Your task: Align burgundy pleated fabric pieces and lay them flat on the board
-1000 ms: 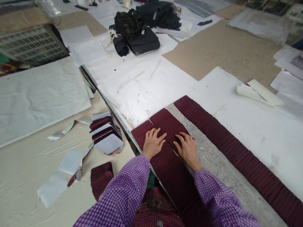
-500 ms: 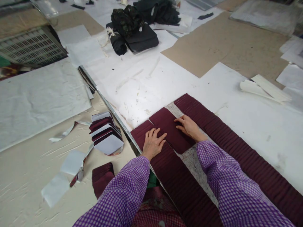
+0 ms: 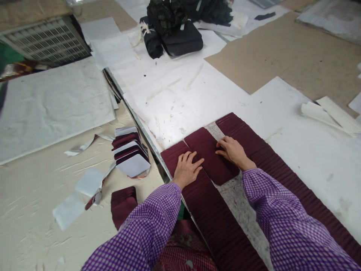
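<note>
My left hand [image 3: 187, 169] lies flat with its fingers spread over the left row of overlapping maroon fabric pieces [image 3: 217, 222]. Its fingertips reach the edge of a maroon fabric panel [image 3: 204, 146] with rounded corners, which lies between two such rows. At the panel's right edge, my right hand [image 3: 234, 152] rests with bent fingers, thumb and forefinger a little apart and touching the cloth. Just beyond that hand runs the right row of overlapping maroon pieces [image 3: 276, 165]. A speckled grey strip [image 3: 237, 203] shows beneath the panel, between the rows.
On the lower cream surface at left lie a fanned stack of white and maroon pieces [image 3: 131, 150], a small maroon stack [image 3: 124, 205] and pale scraps [image 3: 69, 210]. A metal table edge [image 3: 138, 120] separates the surfaces. Dark fabric bundles [image 3: 180, 39] sit at the back, a plastic crate [image 3: 53, 41] far left.
The view has shifted, so the surroundings appear moved slightly. My left hand remains on the left row; my right fingers look slightly more bent at the panel's edge.
</note>
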The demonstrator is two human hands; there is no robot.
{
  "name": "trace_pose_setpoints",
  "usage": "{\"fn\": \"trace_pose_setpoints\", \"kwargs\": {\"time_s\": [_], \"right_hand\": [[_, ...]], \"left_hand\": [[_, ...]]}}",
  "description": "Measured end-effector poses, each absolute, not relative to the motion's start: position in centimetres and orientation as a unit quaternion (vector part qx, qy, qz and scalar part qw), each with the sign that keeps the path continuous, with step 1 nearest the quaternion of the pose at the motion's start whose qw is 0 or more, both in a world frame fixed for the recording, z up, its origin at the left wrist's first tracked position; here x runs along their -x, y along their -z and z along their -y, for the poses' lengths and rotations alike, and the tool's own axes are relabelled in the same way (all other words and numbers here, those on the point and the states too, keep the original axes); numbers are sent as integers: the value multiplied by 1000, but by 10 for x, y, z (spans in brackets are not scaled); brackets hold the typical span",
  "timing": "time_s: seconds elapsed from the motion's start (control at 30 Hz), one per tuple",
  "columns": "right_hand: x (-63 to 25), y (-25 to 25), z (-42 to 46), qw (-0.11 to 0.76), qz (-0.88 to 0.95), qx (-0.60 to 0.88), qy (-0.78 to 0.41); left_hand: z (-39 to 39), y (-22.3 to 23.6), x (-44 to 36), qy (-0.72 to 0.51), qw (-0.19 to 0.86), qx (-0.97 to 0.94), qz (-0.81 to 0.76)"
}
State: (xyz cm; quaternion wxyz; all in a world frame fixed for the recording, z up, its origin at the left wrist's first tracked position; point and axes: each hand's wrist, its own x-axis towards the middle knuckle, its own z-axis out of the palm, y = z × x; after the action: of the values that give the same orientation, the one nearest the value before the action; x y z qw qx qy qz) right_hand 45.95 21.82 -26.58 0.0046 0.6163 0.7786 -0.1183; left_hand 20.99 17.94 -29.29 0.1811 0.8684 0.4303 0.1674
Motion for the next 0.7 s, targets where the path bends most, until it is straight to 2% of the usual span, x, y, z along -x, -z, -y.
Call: {"fn": "trace_pose_setpoints", "kwargs": {"time_s": [0.23,0.4,0.57,0.7], "right_hand": [[-460,264,-220,-9,-780,-595,194],[-477,267,-212,-29,-692,-675,254],[-492,257,-179,-6,-639,-699,320],[-491,255,-157,16,-643,-691,329]], "left_hand": [[-179,293,-209,-168,181,-869,-428],[-179,294,-209,-170,181,-869,-428],[-179,296,-208,-171,180,-868,-430],[-179,297,-208,-170,179,-868,-430]]}}
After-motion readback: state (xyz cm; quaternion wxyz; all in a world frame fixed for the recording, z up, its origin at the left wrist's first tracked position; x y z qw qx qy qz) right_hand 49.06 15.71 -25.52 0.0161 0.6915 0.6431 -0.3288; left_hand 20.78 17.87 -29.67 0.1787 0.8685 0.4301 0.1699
